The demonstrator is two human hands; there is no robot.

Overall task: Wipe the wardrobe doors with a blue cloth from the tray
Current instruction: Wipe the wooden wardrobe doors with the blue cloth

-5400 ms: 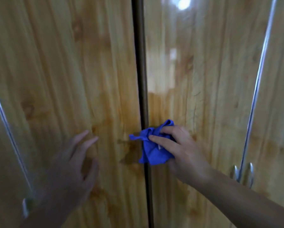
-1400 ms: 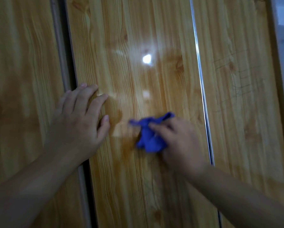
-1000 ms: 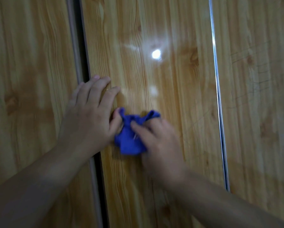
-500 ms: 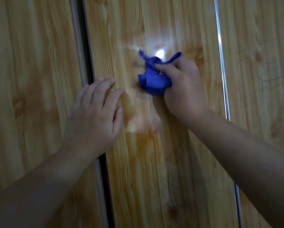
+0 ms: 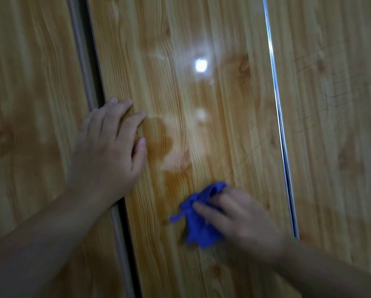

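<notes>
Head view: wardrobe door (image 5: 180, 50), glossy wood grain, running top to bottom of frame. A dark gap (image 5: 90, 61) divides it from the next door (image 5: 30, 82) on the left, and a thin metal strip (image 5: 277, 104) bounds it on the right. A lamp glare (image 5: 200, 66) shows high on the panel.

The blue cloth (image 5: 198, 220) is bunched into a wad, low on the middle door, roughly midway between gap and strip. The right hand (image 5: 240, 220) has its fingers curled over the wad and presses it to the wood; the cloth sticks out past the fingertips to the left. This hand is blurred, so it is probably mid-stroke.

The left hand (image 5: 109, 147) holds nothing. It lies flat, fingers straight, on the door's left edge beside the gap, up and left of the cloth and apart from it.

Key relation: the door's long axis is vertical and most of the panel lies above the cloth, so the coming strokes likely run along the grain, with the left hand bracing the door.
</notes>
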